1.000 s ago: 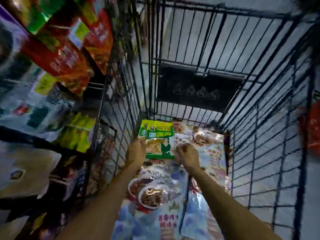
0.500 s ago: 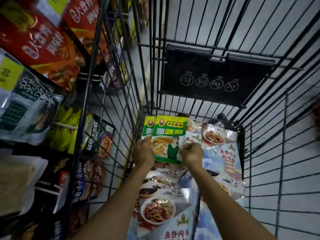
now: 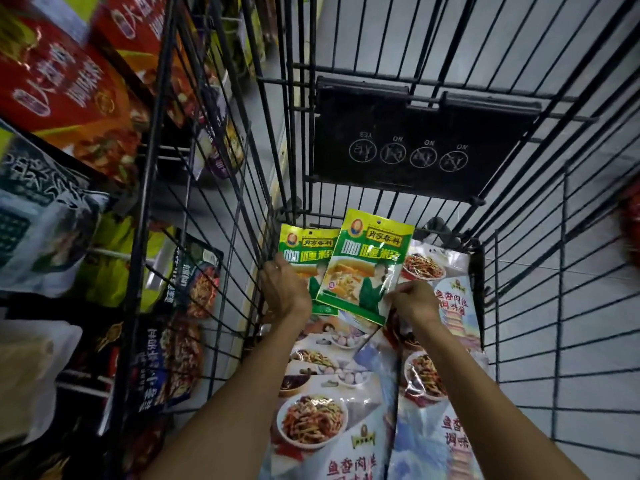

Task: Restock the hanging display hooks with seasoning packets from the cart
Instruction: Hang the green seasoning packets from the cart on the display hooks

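Two green-and-yellow seasoning packets lie at the far end of the black wire cart (image 3: 540,258). My left hand (image 3: 285,289) grips the left packet (image 3: 304,252) at its lower left edge. My right hand (image 3: 414,301) pinches the lower right corner of the front packet (image 3: 367,268), which overlaps the left one. Under them lie several large pale-blue packets (image 3: 346,445) printed with plates of food.
Hanging display racks of packets fill the left side: red ones (image 3: 69,84) high up, dark and yellow ones (image 3: 180,306) lower down, just outside the cart's left wall. A black folded seat flap (image 3: 415,140) closes the cart's far end. Grey floor shows to the right.
The view has steadied and come closer. The two green packets have fanned apart, the front one shifted right and tilted; both hands keep their hold near the bottom edges.
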Tool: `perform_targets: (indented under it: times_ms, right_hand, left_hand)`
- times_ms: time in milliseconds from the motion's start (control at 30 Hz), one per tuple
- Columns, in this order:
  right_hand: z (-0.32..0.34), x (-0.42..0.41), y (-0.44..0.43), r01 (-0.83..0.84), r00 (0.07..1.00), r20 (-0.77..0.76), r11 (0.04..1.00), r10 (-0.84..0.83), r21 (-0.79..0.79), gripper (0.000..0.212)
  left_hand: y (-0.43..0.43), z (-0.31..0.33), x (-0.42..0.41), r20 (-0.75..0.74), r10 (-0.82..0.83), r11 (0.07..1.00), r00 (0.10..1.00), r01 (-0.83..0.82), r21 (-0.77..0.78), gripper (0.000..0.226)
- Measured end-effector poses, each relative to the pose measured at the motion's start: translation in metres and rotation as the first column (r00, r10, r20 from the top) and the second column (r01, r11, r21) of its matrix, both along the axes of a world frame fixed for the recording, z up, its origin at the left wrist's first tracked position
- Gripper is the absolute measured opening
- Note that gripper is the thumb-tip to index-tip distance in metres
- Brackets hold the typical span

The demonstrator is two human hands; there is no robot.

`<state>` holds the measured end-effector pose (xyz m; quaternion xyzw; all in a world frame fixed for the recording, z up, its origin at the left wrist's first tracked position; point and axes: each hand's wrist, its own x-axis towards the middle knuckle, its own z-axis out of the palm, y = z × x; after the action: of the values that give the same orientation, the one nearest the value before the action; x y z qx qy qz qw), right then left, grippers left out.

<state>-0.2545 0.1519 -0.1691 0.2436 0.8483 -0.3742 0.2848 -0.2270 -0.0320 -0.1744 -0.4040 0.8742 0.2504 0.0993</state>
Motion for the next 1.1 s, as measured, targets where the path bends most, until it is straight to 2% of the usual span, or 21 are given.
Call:
perform_targets:
  times_ms: [67,133,167,267,333,400,500,533,600,667,833,967,1100]
  right_hand:
    - [-0.003,-0.002,-0.004,0.067,0.998,-0.017,0.997,-0.068,-0.041,0.029]
    - [-0.003,-0.002,-0.008,0.094,0.995,-0.034,0.992,-0.097,-0.083,0.025]
    - [-0.002,-0.003,-0.010,0.103,0.993,-0.037,0.988,-0.108,-0.111,0.020]
    - [-0.003,-0.003,-0.016,0.173,0.984,0.004,0.962,-0.176,-0.211,0.029]
    - [-0.001,-0.004,-0.018,0.261,0.965,0.063,0.920,-0.254,-0.291,0.025]
    - [0.000,-0.004,-0.018,0.341,0.940,0.149,0.867,-0.308,-0.362,0.016]
    - [0.006,-0.003,-0.018,0.417,0.908,0.248,0.771,-0.336,-0.481,0.006]
    - [0.008,-0.002,-0.017,0.417,0.909,0.250,0.757,-0.334,-0.504,0.005]
    - [0.013,-0.001,-0.018,0.395,0.919,0.217,0.754,-0.330,-0.524,0.007]
    - [0.020,-0.001,-0.019,0.361,0.931,0.164,0.766,-0.326,-0.532,0.011]
    - [0.055,0.001,-0.017,0.323,0.939,0.080,0.780,-0.334,-0.536,0.019]
    - [0.102,0.004,-0.010,0.276,0.953,0.050,0.782,-0.300,-0.558,0.026]
    - [0.163,0.009,-0.006,0.184,0.967,-0.032,0.779,-0.253,-0.599,0.027]
  left_hand:
    - [-0.002,0.005,-0.002,-0.057,0.058,0.998,0.997,-0.056,0.036,0.067]
    - [-0.004,0.009,-0.005,-0.075,0.132,0.986,0.988,-0.122,0.117,0.072]
    - [-0.005,0.010,-0.007,-0.084,0.159,0.976,0.984,-0.144,0.163,0.071]
    - [-0.008,0.015,-0.010,-0.110,0.212,0.940,0.971,-0.172,0.294,0.054]
    - [-0.011,0.017,-0.012,-0.102,0.292,0.888,0.951,-0.229,0.399,0.050]
    - [-0.016,0.018,-0.012,-0.047,0.355,0.810,0.934,-0.282,0.514,0.056]
    - [-0.023,0.021,-0.010,0.041,0.307,0.716,0.951,-0.259,0.648,0.071]
    - [-0.023,0.023,-0.008,0.052,0.269,0.716,0.962,-0.236,0.657,0.072]
    - [-0.021,0.027,-0.005,-0.003,0.239,0.730,0.971,-0.177,0.660,0.057]
    - [-0.017,0.034,-0.001,-0.086,0.266,0.736,0.960,-0.144,0.661,0.043]
    - [-0.016,0.069,0.004,-0.223,0.356,0.743,0.907,-0.131,0.656,0.027]
    - [-0.017,0.117,0.011,-0.304,0.372,0.757,0.877,-0.097,0.646,0.032]
    - [-0.018,0.184,0.027,-0.393,0.381,0.775,0.837,-0.058,0.629,0.020]
